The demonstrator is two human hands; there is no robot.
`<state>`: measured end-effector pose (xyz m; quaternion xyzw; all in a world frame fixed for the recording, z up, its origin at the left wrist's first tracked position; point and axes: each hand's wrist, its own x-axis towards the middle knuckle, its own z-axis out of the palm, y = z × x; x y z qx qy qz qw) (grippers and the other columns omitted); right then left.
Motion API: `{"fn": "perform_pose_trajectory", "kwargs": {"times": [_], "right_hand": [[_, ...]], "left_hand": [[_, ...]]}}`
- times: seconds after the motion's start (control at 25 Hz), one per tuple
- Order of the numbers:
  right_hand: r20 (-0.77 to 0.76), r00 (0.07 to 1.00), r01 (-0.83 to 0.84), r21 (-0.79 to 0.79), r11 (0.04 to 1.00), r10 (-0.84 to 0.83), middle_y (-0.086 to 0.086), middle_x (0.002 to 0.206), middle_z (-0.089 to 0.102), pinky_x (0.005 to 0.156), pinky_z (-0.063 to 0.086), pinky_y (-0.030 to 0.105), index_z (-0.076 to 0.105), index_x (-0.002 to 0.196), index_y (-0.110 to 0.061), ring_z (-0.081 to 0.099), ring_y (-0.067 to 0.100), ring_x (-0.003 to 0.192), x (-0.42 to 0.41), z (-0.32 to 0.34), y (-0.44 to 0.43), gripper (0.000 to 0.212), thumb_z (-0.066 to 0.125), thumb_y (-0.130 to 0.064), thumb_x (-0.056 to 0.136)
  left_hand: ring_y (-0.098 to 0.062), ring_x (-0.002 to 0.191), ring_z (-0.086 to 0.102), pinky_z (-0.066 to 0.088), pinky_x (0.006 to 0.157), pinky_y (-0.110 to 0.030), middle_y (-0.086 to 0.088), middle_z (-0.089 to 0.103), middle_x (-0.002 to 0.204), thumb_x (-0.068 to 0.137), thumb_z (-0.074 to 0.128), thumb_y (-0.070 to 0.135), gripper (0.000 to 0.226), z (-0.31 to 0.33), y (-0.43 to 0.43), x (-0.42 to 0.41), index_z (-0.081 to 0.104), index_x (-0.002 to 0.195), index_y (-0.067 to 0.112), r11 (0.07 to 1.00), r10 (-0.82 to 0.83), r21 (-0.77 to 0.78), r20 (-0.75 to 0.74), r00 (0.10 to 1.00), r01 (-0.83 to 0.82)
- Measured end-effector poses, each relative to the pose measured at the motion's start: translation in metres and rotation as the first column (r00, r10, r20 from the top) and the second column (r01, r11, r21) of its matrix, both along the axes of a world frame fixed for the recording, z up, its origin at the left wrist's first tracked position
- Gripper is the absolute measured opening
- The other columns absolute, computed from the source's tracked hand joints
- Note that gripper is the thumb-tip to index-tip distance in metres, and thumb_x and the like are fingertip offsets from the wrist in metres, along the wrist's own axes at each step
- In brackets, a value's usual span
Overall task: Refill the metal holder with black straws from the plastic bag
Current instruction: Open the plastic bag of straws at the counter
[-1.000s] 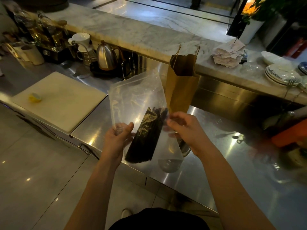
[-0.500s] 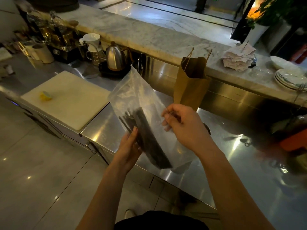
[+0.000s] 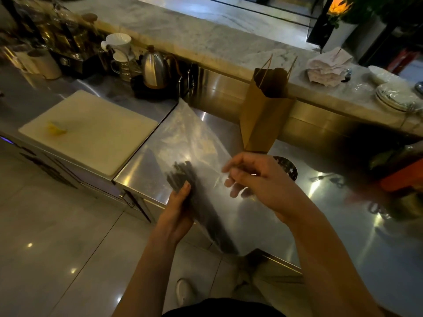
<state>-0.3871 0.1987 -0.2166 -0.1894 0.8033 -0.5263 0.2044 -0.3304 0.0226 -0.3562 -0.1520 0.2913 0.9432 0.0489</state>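
Note:
A clear plastic bag (image 3: 194, 138) hangs tilted over the steel counter, its open end pointing up and away. A bundle of black straws (image 3: 199, 202) lies inside it. My left hand (image 3: 178, 213) grips the bag from below around the bundle, thumb on the straws. My right hand (image 3: 258, 184) pinches the bag's right edge with its fingertips. The round metal holder (image 3: 289, 167) stands on the counter just behind my right hand, mostly hidden by it; its dark opening shows.
A brown paper bag (image 3: 263, 115) stands upright behind the holder. A white cutting board (image 3: 91, 133) with a yellow piece lies to the left. Kettle (image 3: 153, 69), cups and plates (image 3: 396, 97) line the back. Dark and orange objects crowd the right edge.
The bag has tipped further, its top leaning away to the left. My left hand slid lower along the straw bundle, and my right hand shifted right along the bag's edge.

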Motion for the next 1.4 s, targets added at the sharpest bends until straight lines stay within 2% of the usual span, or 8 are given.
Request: {"fn": "perform_pose_trajectory", "kwargs": {"times": [0.16, 0.32, 0.52, 0.76, 0.84, 1.0, 1.2, 1.4], "right_hand": [[0.005, 1.000, -0.017, 0.039, 0.999, 0.017, -0.008, 0.073, 0.071, 0.060, 0.053, 0.020, 0.066, 0.089, -0.027, 0.067, 0.007, 0.065, 0.004, -0.001, 0.006, 0.025, 0.051, -0.009, 0.098], [0.028, 0.999, 0.030, 0.026, 0.999, -0.031, -0.005, 0.076, 0.072, 0.064, 0.056, 0.023, 0.068, 0.093, -0.024, 0.068, 0.010, 0.067, 0.000, -0.005, 0.022, 0.021, 0.052, -0.011, 0.098], [-0.100, 0.949, 0.307, 0.070, 0.949, -0.300, -0.003, 0.083, 0.072, 0.083, 0.058, 0.044, 0.066, 0.099, -0.017, 0.070, 0.012, 0.075, -0.018, -0.029, 0.060, 0.014, 0.053, -0.012, 0.098], [-0.111, 0.939, 0.334, 0.073, 0.940, -0.326, -0.005, 0.093, 0.072, 0.093, 0.053, 0.047, 0.063, 0.089, -0.033, 0.068, 0.015, 0.094, -0.045, -0.057, 0.121, 0.018, 0.059, -0.015, 0.093], [-0.129, 0.932, 0.340, -0.013, 0.940, -0.339, -0.009, 0.092, 0.072, 0.088, 0.056, 0.039, 0.066, 0.092, -0.032, 0.068, 0.010, 0.091, -0.054, -0.064, 0.130, 0.019, 0.062, -0.014, 0.090], [-0.103, 0.921, 0.378, 0.002, 0.926, -0.376, -0.007, 0.090, 0.070, 0.088, 0.056, 0.040, 0.065, 0.092, -0.021, 0.066, 0.010, 0.088, -0.070, -0.084, 0.148, 0.012, 0.061, -0.010, 0.091], [-0.022, 0.927, 0.365, -0.171, 0.915, -0.374, -0.004, 0.093, 0.074, 0.089, 0.057, 0.040, 0.068, 0.098, -0.021, 0.069, 0.013, 0.092, -0.080, -0.085, 0.165, 0.017, 0.063, -0.007, 0.090], [-0.049, 0.928, 0.360, -0.150, 0.921, -0.370, -0.003, 0.094, 0.073, 0.090, 0.056, 0.043, 0.067, 0.098, -0.020, 0.069, 0.013, 0.092, -0.085, -0.083, 0.161, 0.016, 0.061, -0.007, 0.091]], "left_hand": [[-0.036, 0.126, 0.049, 0.040, 0.108, -0.050, -0.020, 0.052, 0.137, 0.049, 0.097, 0.032, 0.109, -0.001, 0.001, 0.003, 0.044, 0.142, 0.008, 0.985, -0.001, 0.170, -0.028, 1.000, 0.005], [-0.031, 0.110, 0.063, 0.054, 0.095, -0.047, -0.016, 0.067, 0.116, 0.045, 0.098, 0.027, 0.093, -0.003, 0.012, -0.001, 0.057, 0.125, 0.005, 0.992, -0.034, 0.120, -0.029, 0.999, 0.038], [-0.025, 0.102, 0.071, 0.057, 0.081, -0.035, -0.007, 0.075, 0.102, 0.058, 0.086, 0.020, 0.060, 0.007, 0.038, -0.020, 0.064, 0.113, 0.012, 0.973, 0.022, -0.229, -0.028, 0.999, -0.028], [-0.016, 0.104, 0.070, 0.057, 0.089, -0.035, 0.003, 0.075, 0.107, 0.060, 0.085, 0.031, 0.042, 0.030, 0.076, -0.049, 0.073, 0.100, 0.034, 0.700, 0.038, -0.683, -0.256, 0.966, -0.208], [-0.007, 0.098, 0.071, 0.058, 0.083, -0.026, 0.013, 0.076, 0.103, 0.065, 0.086, 0.025, 0.038, 0.031, 0.094, -0.058, 0.075, 0.099, 0.039, 0.659, 0.005, -0.701, -0.359, 0.933, -0.273], [-0.017, 0.105, 0.069, 0.054, 0.096, -0.046, 0.003, 0.075, 0.107, 0.068, 0.085, 0.010, 0.038, 0.013, 0.133, -0.068, 0.074, 0.099, 0.029, 0.667, 0.148, -0.697, -0.219, 0.964, -0.261], [-0.010, 0.105, 0.069, 0.056, 0.085, -0.023, 0.010, 0.074, 0.110, 0.068, 0.086, 0.028, 0.039, 0.021, 0.135, -0.071, 0.073, 0.103, 0.038, 0.670, 0.064, -0.668, -0.383, 0.922, -0.324], [-0.009, 0.105, 0.068, 0.057, 0.090, -0.030, 0.013, 0.074, 0.107, 0.064, 0.088, 0.026, 0.040, 0.021, 0.142, -0.073, 0.073, 0.098, 0.043, 0.670, 0.072, -0.676, -0.354, 0.932, -0.308]]}}
